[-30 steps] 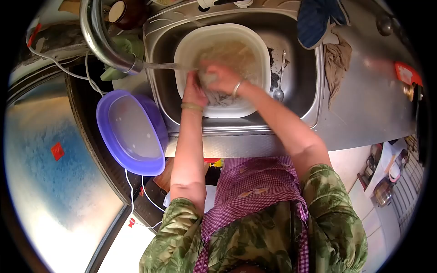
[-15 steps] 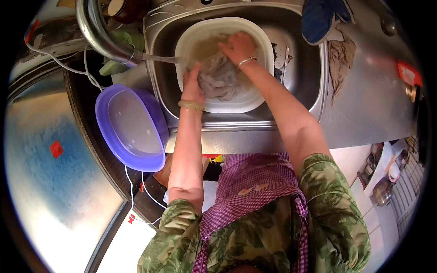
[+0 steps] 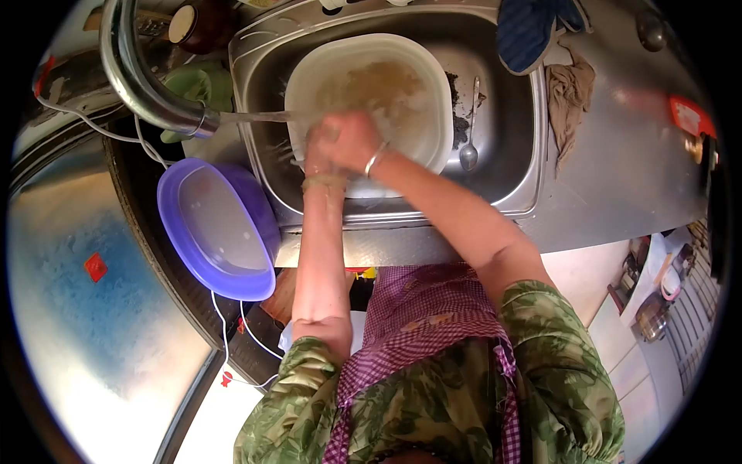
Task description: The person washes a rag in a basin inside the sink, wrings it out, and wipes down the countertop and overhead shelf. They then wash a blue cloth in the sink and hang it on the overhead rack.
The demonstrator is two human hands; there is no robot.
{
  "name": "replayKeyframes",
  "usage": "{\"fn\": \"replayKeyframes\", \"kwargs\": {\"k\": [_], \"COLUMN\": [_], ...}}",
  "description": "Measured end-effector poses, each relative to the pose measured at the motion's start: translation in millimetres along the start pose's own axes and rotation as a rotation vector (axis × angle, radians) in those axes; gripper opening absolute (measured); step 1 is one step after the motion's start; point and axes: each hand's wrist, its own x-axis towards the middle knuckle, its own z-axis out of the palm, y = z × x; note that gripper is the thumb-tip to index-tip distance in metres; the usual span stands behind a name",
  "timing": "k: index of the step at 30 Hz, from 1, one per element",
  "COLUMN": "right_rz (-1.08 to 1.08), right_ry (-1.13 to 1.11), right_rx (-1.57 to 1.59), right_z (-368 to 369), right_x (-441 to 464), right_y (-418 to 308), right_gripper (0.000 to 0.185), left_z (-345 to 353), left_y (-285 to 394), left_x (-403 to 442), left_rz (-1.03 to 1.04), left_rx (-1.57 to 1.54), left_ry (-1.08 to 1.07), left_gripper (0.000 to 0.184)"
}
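Note:
Blurred by motion, my right hand is closed and pressed against my left hand over the left side of the white basin. My left hand is closed too, its fingers partly covered by the right. The grey cloth is bunched within the two hands and mostly hidden by them. Water from the metal faucet runs sideways toward my hands. Cloudy brownish water lies in the basin, which sits inside the steel sink.
A spoon and dark scraps lie in the sink, right of the basin. A purple tub stands at the left. On the right counter are a blue oven mitt, a brown rag and a red object.
My right hand has moved left and down from the basin's far side to meet my left hand. The grey cloth has left the basin's water, gathered into my hands.

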Motion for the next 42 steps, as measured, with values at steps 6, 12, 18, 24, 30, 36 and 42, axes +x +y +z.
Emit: {"fn": "replayKeyframes", "kwargs": {"k": [6, 12, 18, 24, 30, 36, 42], "right_rz": [0.292, -0.185, 0.189, 0.451, 0.592, -0.177, -0.438], "right_ry": [-0.214, -0.361, -0.467, -0.084, -0.123, -0.253, -0.063], "right_rx": [-0.278, -0.404, 0.066, 0.459, -0.390, -0.001, 0.066], "right_z": [-67.0, -40.2, 14.9, -68.6, -42.3, -14.3, -24.2], "right_x": [37.6, -19.7, -16.8, 16.8, 28.4, -34.2, -54.4], "right_y": [73.9, 90.4, 123.9, 106.4, 102.5, 23.7, -59.1], "right_gripper": [0.038, 0.073, 0.074, 0.057, 0.081, 0.066, 0.036], "left_z": [49.5, 56.8, 64.9, 9.6, -2.2, -3.0, 25.8], "left_y": [82.3, 100.5, 151.9, 78.3, -28.8, -7.0, 59.4], "left_x": [-53.5, -75.0, -96.0, -45.3, 21.0, 7.6, -30.0], "left_rz": [0.025, 0.190, 0.098, 0.033, -0.479, -0.318, -0.220], "left_rx": [0.142, 0.033, -0.647, -0.410, -0.456, -0.693, -1.333], "left_ry": [0.339, 0.289, 0.038, 0.212, 0.150, -0.011, -0.335], "left_gripper": [0.063, 0.054, 0.048, 0.056, 0.071, 0.062, 0.051]}}
